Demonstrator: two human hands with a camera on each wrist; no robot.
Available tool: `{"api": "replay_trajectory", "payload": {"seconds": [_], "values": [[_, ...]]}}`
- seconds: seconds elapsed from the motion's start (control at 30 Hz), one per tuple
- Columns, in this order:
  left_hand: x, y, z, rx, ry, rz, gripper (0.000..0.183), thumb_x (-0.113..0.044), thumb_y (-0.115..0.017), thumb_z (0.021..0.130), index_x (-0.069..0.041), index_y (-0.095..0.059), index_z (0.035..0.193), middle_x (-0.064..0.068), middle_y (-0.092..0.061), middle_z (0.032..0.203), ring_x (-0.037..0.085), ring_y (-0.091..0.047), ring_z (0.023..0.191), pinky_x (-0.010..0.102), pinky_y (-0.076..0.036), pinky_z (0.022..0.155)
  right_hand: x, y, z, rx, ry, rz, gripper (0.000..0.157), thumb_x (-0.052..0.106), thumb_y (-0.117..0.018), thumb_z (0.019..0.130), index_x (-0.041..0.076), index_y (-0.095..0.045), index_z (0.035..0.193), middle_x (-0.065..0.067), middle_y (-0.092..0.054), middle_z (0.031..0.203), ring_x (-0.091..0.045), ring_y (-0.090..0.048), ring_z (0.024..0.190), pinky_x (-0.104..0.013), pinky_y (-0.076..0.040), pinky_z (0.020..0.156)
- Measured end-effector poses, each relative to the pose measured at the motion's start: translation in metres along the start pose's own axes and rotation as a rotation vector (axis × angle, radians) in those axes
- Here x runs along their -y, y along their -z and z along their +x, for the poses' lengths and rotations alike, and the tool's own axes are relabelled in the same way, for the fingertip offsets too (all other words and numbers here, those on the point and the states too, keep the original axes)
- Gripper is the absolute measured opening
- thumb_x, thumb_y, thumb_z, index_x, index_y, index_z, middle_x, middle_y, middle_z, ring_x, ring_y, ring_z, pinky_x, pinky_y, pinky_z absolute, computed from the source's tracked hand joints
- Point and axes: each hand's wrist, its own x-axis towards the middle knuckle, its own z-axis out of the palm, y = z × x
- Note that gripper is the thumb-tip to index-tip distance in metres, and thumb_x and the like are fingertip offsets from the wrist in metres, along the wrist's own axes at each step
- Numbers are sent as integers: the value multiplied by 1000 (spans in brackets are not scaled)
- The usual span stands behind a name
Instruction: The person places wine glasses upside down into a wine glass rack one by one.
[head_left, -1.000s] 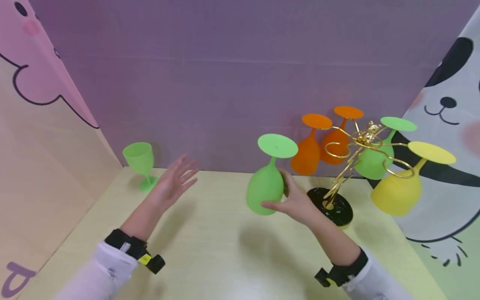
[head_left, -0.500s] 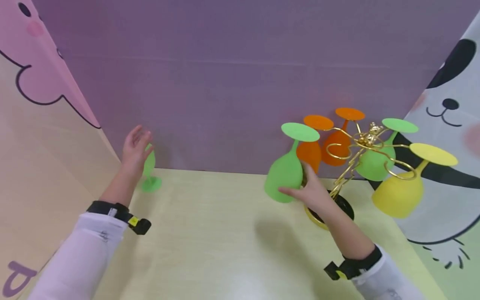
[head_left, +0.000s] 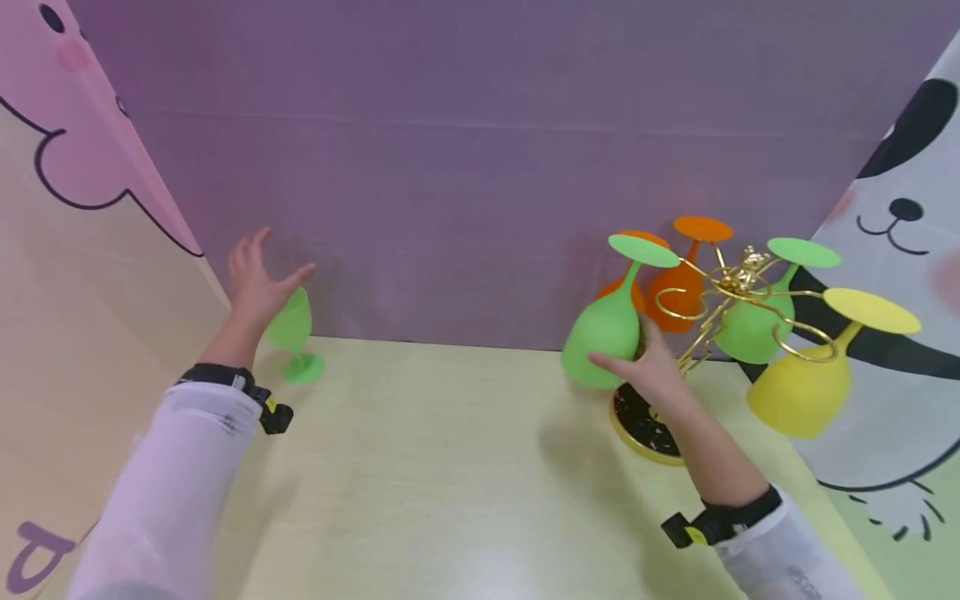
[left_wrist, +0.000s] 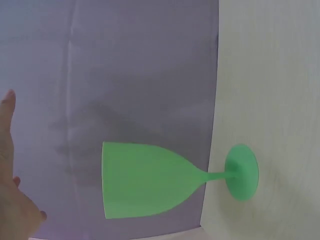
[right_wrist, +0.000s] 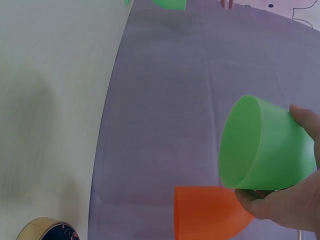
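My right hand (head_left: 656,371) grips a green goblet (head_left: 606,340) by its bowl. That goblet is upside down, foot uppermost, close to the left side of a gold rack (head_left: 738,279). In the right wrist view the bowl's opening (right_wrist: 241,142) shows, with thumb and fingers on either side. My left hand (head_left: 258,279) is above a second green goblet (head_left: 291,325), thumb and fingers spread, holding nothing. The left wrist view shows this goblet (left_wrist: 150,180) upright on its foot, apart from the hand.
From the rack hang, upside down, two orange goblets (head_left: 675,292), a green one (head_left: 753,321) and a yellow one (head_left: 802,387). Its round black base (head_left: 637,417) stands on the pale table (head_left: 420,467). Behind rises a purple wall (head_left: 450,167), with printed panels at both sides.
My right hand has carried the inverted green goblet rightward and slightly up towards the rack, now covering part of an orange goblet. My left hand has moved left, over the standing green goblet.
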Motion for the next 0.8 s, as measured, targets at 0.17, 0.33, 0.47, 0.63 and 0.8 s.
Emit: {"api": "replay_trajectory", "payload": {"seconds": [0.17,0.33,0.47,0.63,0.8], "values": [[6,1,5,76,33,122,100,-54,-61,80,-16,3,147,20,8,151,37,14,134,66,-5,106,-7,3,1,-20,-45,3,109,48,-70,75,9,2,146,-24,-21,145,-40,-29,125,-59,-28,103],[12,-2,6,143,28,239,104,-57,-60,79,-11,6,146,27,11,148,44,16,132,68,0,104,-13,8,0,-41,-50,41,105,45,-70,77,6,0,145,-25,-21,145,-41,-27,126,-59,-27,103],[16,-7,4,233,32,369,105,-59,-58,79,-8,6,145,35,12,145,51,17,128,70,2,102,-15,10,-1,-68,-60,51,103,45,-70,77,7,-3,145,-25,-23,144,-40,-28,125,-59,-28,103],[21,-15,2,343,24,471,109,-64,-57,77,-10,9,145,40,17,140,56,19,123,73,5,98,-13,13,-2,-71,-90,41,105,48,-68,77,9,1,146,-26,-20,145,-42,-26,126,-60,-26,103],[31,-20,3,421,-11,533,115,-68,-60,71,-8,5,145,40,20,139,58,21,121,75,6,95,-12,15,-4,-61,-121,44,107,51,-67,77,13,5,146,-25,-17,146,-43,-23,128,-61,-24,104]]}}
